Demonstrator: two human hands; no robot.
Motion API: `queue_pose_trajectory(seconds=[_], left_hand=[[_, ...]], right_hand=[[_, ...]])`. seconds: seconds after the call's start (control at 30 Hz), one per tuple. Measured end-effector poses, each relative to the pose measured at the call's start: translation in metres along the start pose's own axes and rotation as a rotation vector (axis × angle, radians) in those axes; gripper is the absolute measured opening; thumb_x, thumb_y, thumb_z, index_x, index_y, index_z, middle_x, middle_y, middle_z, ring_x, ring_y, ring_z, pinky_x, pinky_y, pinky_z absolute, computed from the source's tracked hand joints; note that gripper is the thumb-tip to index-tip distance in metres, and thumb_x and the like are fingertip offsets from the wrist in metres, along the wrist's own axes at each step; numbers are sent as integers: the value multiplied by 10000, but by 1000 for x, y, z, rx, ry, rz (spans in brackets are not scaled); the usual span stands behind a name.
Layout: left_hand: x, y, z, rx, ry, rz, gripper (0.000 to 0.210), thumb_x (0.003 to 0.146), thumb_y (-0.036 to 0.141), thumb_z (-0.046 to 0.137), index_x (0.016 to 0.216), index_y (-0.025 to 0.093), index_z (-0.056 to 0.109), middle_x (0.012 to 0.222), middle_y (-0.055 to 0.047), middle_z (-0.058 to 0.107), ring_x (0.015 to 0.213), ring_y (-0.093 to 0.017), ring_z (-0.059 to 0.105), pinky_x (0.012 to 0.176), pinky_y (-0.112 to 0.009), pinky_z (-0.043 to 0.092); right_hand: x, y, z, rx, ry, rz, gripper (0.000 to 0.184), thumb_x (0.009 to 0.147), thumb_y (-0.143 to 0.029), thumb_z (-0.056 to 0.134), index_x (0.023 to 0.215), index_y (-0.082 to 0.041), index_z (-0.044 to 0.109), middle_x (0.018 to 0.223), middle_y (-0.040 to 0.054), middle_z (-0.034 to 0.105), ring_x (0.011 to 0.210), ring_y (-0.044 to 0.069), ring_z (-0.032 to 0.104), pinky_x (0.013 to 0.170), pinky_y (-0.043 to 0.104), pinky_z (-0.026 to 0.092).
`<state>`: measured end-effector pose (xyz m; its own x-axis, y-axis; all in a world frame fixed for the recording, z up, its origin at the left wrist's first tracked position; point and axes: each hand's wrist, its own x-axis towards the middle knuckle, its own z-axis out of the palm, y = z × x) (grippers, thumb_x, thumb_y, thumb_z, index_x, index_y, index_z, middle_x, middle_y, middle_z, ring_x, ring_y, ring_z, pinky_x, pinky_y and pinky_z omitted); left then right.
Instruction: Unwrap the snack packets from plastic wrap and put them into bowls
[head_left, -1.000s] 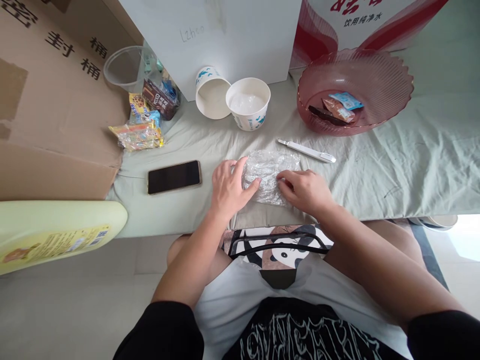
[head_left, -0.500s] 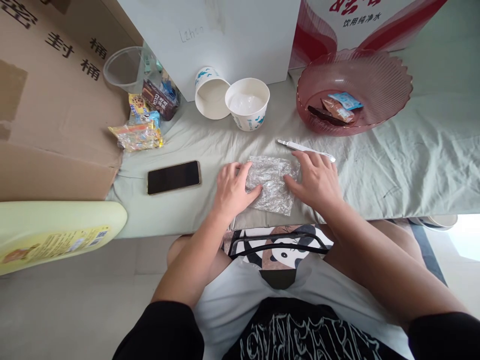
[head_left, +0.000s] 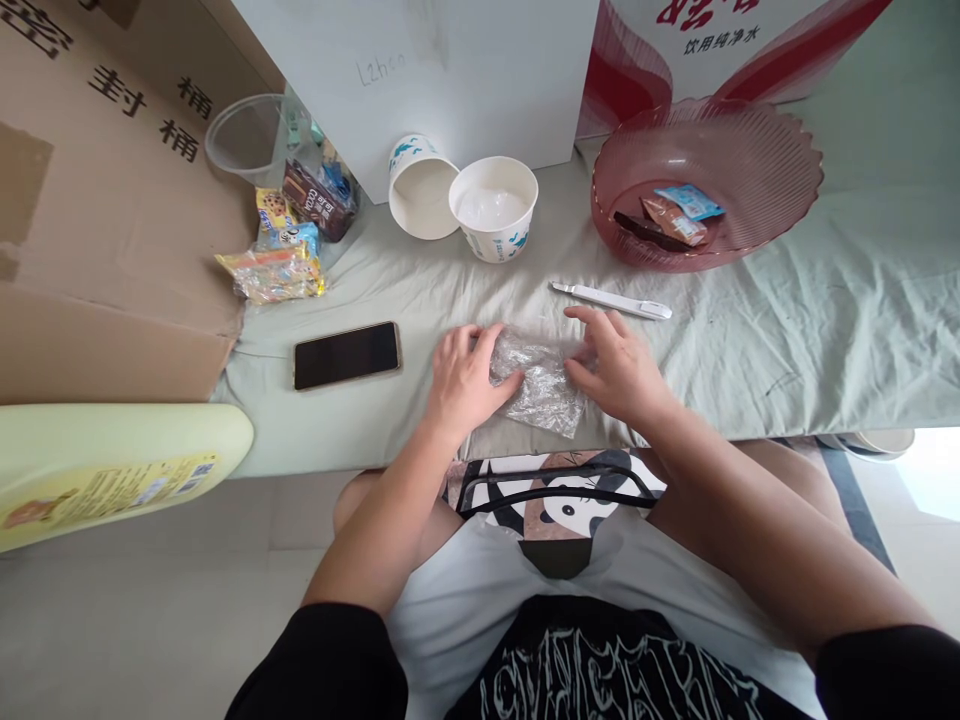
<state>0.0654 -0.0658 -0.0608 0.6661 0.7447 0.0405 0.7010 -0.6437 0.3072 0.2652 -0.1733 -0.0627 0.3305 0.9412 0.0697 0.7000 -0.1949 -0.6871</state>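
Observation:
A crumpled sheet of clear plastic film (head_left: 541, 385) lies on the green cloth in front of me. My left hand (head_left: 466, 378) rests on its left edge, thumb and forefinger spread apart over the film. At the right edge, my right hand (head_left: 616, 362) touches the film with its thumb, and its forefinger stretches out past the top corner. Whether the film is pinched under the right fingers is hidden. Just beyond that hand is a white craft knife (head_left: 611, 299), lying flat and untouched.
Two paper cups, one tipped over (head_left: 426, 195) and one upright (head_left: 495, 212), stand by a white box (head_left: 450, 80). A pink bowl (head_left: 757, 200) holds several packets. On the left are a phone (head_left: 348, 356), snack packets (head_left: 274, 272), a cardboard box (head_left: 112, 250) and a yellow bottle (head_left: 127, 470).
My right hand has moved slightly left, away from the craft knife, which now shows fully. The film's right side has shifted inward with it. My left hand has stayed put.

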Motion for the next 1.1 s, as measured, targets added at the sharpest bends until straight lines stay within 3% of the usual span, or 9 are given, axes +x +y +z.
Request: queue_pose_trajectory(seconds=[0.13, 0.2, 0.3, 0.43, 0.53, 0.63, 0.73, 0.9, 1.1], left_hand=[[0, 0, 0, -14, 11, -3, 646, 867, 445, 757, 1442, 223, 566, 1289, -150, 606, 1261, -357, 560, 1115, -519, 460], [0, 0, 2, -30, 20, -11, 660, 857, 428, 769, 1445, 220, 556, 1283, -154, 616, 1267, -366, 564, 1116, -531, 457], [1, -4, 6, -164, 70, -38, 761, 821, 408, 802, 1486, 205, 490, 1317, -163, 631, 1303, -370, 565, 1150, -556, 429], [7, -15, 6, -652, 143, -95, 928, 744, 475, 854, 1520, 213, 418, 1459, -172, 610, 1407, -342, 543, 1210, -543, 397], [12, -18, -1, -1115, -21, -145, 824, 689, 551, 878, 1377, 218, 571, 1323, -146, 724, 1310, -326, 652, 1127, -499, 497], [13, -13, -10, -1399, -267, -279, 564, 631, 536, 919, 1002, 164, 714, 907, -84, 796, 891, -261, 781, 867, -407, 616], [15, -5, -16, -1507, -237, -420, 471, 571, 461, 959, 807, 161, 682, 714, -9, 740, 666, -169, 730, 706, -311, 616], [18, -1, -18, -1502, -146, -490, 479, 567, 449, 947, 823, 176, 648, 686, 13, 733, 614, -137, 715, 589, -234, 583], [15, -2, -20, -1384, -146, -462, 473, 632, 487, 901, 895, 178, 659, 461, 70, 569, 352, -93, 487, 331, -199, 343]], right_hand=[[0, 0, 3, 330, 47, 99, 752, 788, -233, 667, 1502, -250, 429, 1365, 154, 586, 699, 161, 675, 744, 404, 585], [1, 0, 4, 492, 14, 165, 797, 776, -265, 714, 1510, -251, 406, 1239, 122, 677, 690, 166, 668, 674, 367, 565], [2, -3, 0, 628, -141, 205, 492, 774, -298, 745, 1244, -215, 625, 893, 42, 724, 711, 181, 661, 660, 340, 531], [1, -12, -8, 813, -190, 124, 227, 771, -346, 803, 915, -217, 685, 847, 22, 703, 770, 170, 653, 728, 343, 517], [1, -15, -11, 1021, -193, 92, 270, 760, -400, 853, 877, -238, 671, 818, 0, 671, 780, 169, 647, 765, 355, 535], [2, -15, -10, 1155, -121, 138, 331, 734, -405, 892, 940, -271, 669, 840, -22, 652, 806, 166, 652, 839, 367, 556], [4, -13, -4, 1186, -101, 202, 366, 743, -467, 881, 981, -276, 680, 914, -5, 680, 869, 176, 661, 861, 360, 558], [3, -10, 5, 997, -287, 301, 428, 804, -615, 782, 908, -202, 733, 824, 30, 684, 770, 170, 641, 761, 339, 544], [3, -11, 3, 863, -239, 312, 422, 881, -558, 708, 1017, -160, 743, 556, -60, 488, 494, 87, 425, 484, 257, 316]])
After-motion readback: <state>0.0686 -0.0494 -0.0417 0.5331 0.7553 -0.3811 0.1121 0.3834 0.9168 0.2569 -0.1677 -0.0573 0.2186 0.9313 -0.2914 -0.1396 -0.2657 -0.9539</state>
